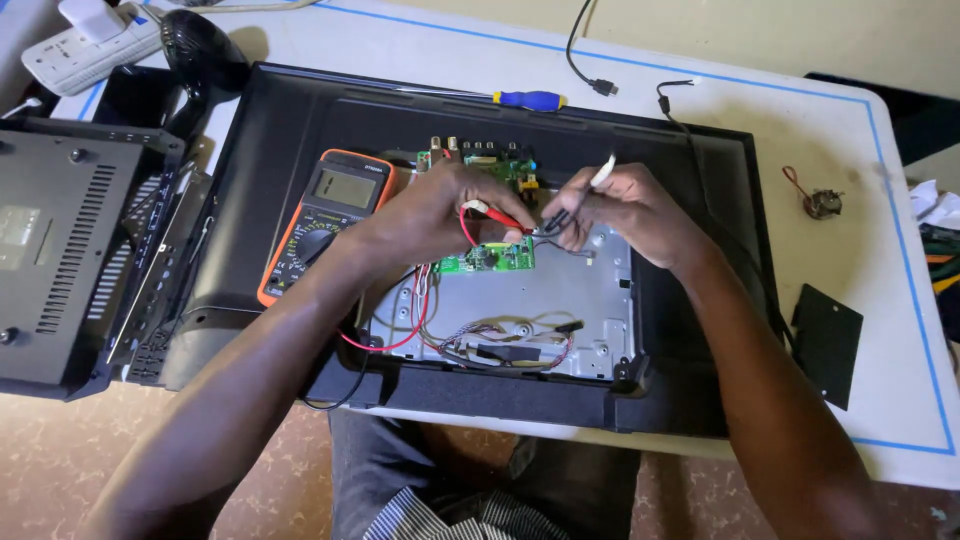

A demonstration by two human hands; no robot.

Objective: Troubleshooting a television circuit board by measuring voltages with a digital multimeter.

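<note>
L hand fingers pinching red probe, R hand black probe, over green board.

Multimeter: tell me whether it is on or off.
Cannot tell. The multimeter lies face up beside the left hand, but its grey screen shows no readable digits at this size, and the dial setting is unclear.

Electronics repair workshop — opened flat-screen television, orange multimeter, bare circuit board, screwdriver

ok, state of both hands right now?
Left hand: closed on the red probe.
Right hand: closed on the black probe.
</note>
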